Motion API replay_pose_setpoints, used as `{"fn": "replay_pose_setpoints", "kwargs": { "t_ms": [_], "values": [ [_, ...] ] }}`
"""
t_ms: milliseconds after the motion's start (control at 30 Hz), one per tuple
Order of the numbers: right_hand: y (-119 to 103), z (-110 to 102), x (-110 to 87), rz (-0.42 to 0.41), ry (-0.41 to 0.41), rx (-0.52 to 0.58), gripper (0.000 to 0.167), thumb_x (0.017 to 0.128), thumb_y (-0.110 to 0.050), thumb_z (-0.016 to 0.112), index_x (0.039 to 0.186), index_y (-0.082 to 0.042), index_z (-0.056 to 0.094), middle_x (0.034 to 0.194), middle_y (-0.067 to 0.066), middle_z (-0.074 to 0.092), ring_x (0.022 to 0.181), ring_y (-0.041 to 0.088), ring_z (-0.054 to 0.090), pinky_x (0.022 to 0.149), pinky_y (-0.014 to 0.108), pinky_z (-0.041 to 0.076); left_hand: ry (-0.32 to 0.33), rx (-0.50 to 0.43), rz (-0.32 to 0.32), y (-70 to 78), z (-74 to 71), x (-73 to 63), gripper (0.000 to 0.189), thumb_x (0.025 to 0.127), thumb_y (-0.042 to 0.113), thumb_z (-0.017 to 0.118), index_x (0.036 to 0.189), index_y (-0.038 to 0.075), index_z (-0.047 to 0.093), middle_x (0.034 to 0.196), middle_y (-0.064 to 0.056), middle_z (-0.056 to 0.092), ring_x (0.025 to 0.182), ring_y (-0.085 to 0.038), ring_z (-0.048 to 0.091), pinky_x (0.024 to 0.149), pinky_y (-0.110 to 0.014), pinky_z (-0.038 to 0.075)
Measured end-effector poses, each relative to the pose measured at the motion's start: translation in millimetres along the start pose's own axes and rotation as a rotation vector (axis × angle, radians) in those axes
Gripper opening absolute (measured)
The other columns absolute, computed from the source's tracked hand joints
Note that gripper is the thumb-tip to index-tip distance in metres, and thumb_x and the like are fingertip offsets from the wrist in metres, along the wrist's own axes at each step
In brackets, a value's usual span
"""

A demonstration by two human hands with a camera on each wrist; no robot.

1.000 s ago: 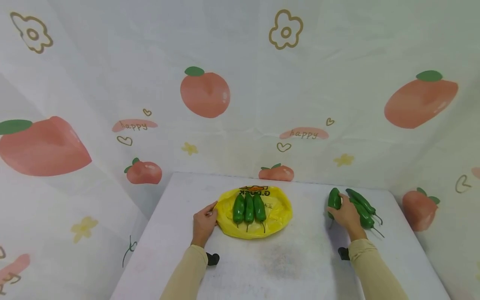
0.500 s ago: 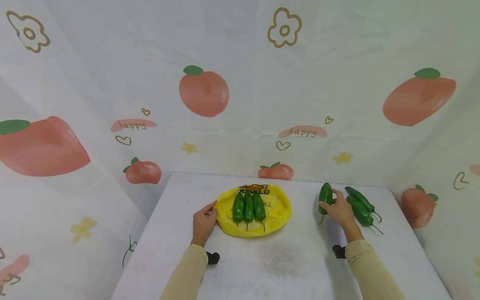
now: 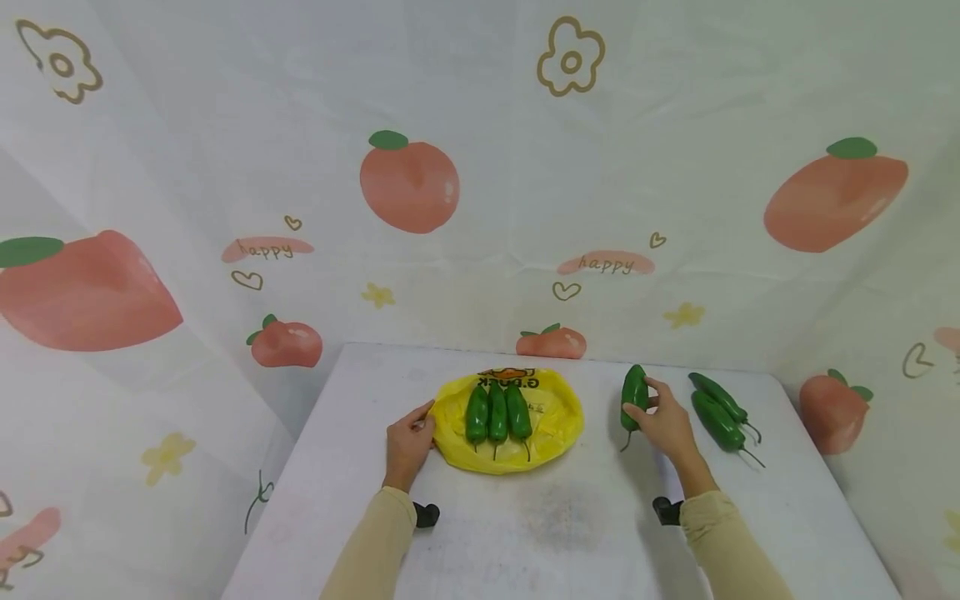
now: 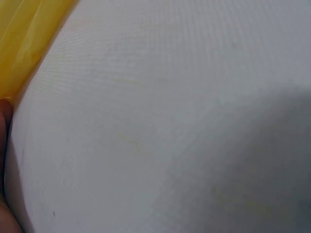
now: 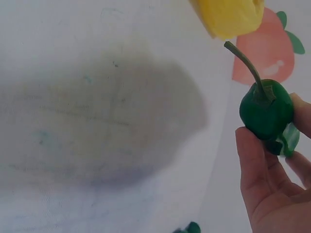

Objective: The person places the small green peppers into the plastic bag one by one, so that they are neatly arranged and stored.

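Observation:
In the head view, my left hand point(image 3: 408, 446) pinches the left edge of a yellow plastic bag point(image 3: 558, 433) spread on the table. Three green chili peppers point(image 3: 497, 415) lie side by side on the bag, stems toward me. My right hand point(image 3: 667, 423) grips another green chili pepper point(image 3: 634, 396) between thumb and fingers, to the right of the bag. The right wrist view has this pepper point(image 5: 266, 109) stem-first, with a smaller green shape below it among the fingers. Only a sliver of the left hand point(image 4: 5, 116) shows at the bag's edge in the left wrist view.
Two more green chili peppers point(image 3: 718, 421) lie at the right of the white table point(image 3: 480, 542). Behind the table hangs a white curtain point(image 3: 495, 292) printed with fruit and flowers. A black wrist camera point(image 3: 666, 510) sits at the right sleeve, another at the left.
My right hand has moved left with the green chili pepper, away from the other two and closer to the bag. The left hand has stayed at the bag's edge.

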State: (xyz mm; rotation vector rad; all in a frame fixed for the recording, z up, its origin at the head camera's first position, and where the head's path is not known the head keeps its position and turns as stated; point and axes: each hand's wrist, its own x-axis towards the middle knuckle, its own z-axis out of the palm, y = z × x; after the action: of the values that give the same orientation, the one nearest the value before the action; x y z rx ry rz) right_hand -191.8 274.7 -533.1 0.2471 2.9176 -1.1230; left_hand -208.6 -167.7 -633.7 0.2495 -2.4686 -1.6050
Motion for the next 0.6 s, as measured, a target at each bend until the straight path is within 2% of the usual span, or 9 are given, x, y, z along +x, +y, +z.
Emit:
{"fn": "replay_pose_setpoints", "kwargs": {
  "t_ms": [233, 500, 600],
  "values": [
    [-14, 8, -3.7, 0.012, 0.006, 0.03, 0.076, 0.096, -0.028, 0.07, 0.155, -0.001, 0.032, 0.128, 0.035, 0.061, 0.102, 0.042, 0.066, 0.072, 0.039, 0.058, -0.008, -0.002, -0.03, 2.4, -2.0, -1.1, 0.032, 0.097, 0.024, 0.064, 0.127, 0.028, 0.074, 0.116, -0.005, 0.076, 0.057, -0.013, 0.061, 0.057, -0.021, 0.057],
    [-27, 14, -8.4, 0.049, -0.029, 0.082, 0.071, 0.098, -0.027, 0.067, 0.155, -0.004, 0.034, 0.14, 0.035, 0.053, 0.099, 0.038, 0.068, 0.082, 0.043, 0.063, -0.014, -0.016, -0.027, 2.3, -0.6, -2.4, 0.031, 0.097, 0.024, 0.064, 0.126, 0.028, 0.074, 0.116, -0.005, 0.076, 0.056, -0.013, 0.06, 0.056, -0.021, 0.057],
    [-31, 15, -9.9, 0.045, -0.032, 0.094, 0.07, 0.098, -0.026, 0.068, 0.155, -0.004, 0.034, 0.14, 0.035, 0.053, 0.097, 0.038, 0.068, 0.083, 0.043, 0.063, -0.014, -0.019, -0.029, 3.2, -0.5, -2.4, 0.032, 0.097, 0.023, 0.064, 0.126, 0.028, 0.074, 0.116, -0.005, 0.076, 0.055, -0.012, 0.06, 0.056, -0.021, 0.057]
  ]
}}
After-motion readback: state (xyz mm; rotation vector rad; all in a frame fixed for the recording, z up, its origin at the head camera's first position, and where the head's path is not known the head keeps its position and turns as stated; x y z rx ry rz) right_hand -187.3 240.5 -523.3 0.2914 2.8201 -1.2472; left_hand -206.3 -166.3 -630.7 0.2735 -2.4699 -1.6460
